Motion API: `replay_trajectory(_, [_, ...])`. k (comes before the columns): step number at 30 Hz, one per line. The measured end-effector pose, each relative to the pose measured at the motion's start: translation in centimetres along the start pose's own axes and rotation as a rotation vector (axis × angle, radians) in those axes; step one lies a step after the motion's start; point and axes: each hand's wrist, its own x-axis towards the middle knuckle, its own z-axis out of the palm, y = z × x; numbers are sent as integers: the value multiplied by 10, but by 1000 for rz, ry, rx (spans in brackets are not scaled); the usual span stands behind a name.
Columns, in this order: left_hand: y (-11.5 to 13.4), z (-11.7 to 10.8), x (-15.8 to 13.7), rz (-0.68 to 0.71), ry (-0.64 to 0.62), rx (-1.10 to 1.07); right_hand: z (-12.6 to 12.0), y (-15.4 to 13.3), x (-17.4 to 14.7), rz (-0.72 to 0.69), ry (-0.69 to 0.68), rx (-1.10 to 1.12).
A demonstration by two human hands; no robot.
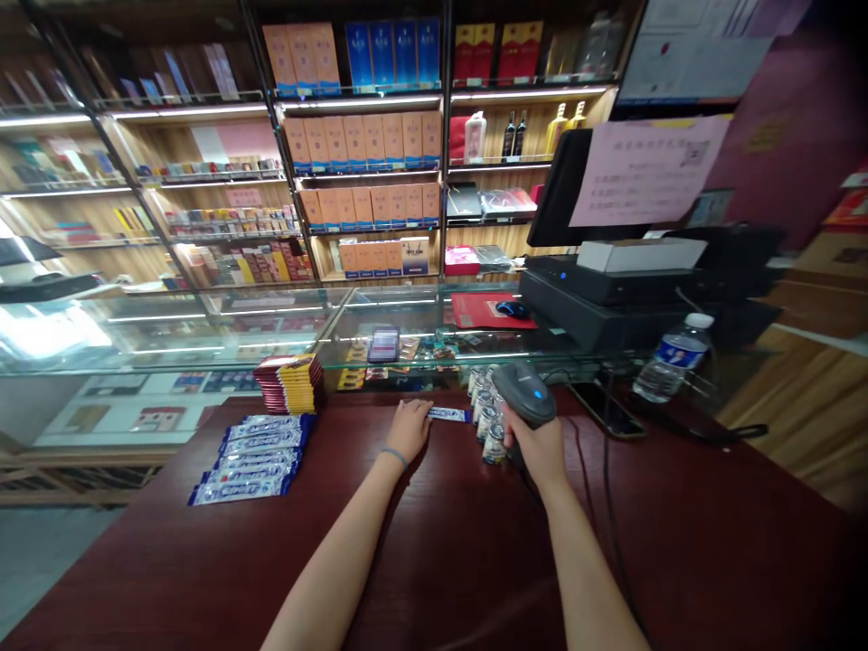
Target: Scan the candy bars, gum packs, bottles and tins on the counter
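Scanning seems partway, right hand closed round a scanner, left hand over one packet, grip unclear, more packets near the desk's left edge.

On bench: sachets L, stacked packs behind; lone sachet partly under L hand, L of cans; phone to R; glass case behind, shelves beyond.

Tall wood-backed shelves fill far side, white light strips glowing along edges! Glass counter runs across, dark red table up close. Pink wall at right, grey floor lower left.
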Motion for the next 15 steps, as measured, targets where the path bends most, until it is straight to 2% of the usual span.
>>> replay_trajectory(5, [5, -6, -2, 6, 17, -40, 2, -2, -2, 7, -6, -9])
replay_trajectory(9, [10, -21, -6, -42, 136, -239, 4, -1, -3, 6, 10, -26])
replay_trajectory(12, [7, -36, -11, -223, 254, -493, 7, 1, -4, 12, 20, -39])
replay_trajectory(15, [-2, -53, -21, -467, 265, -878, 12, -1, -6, -5, 35, -45])
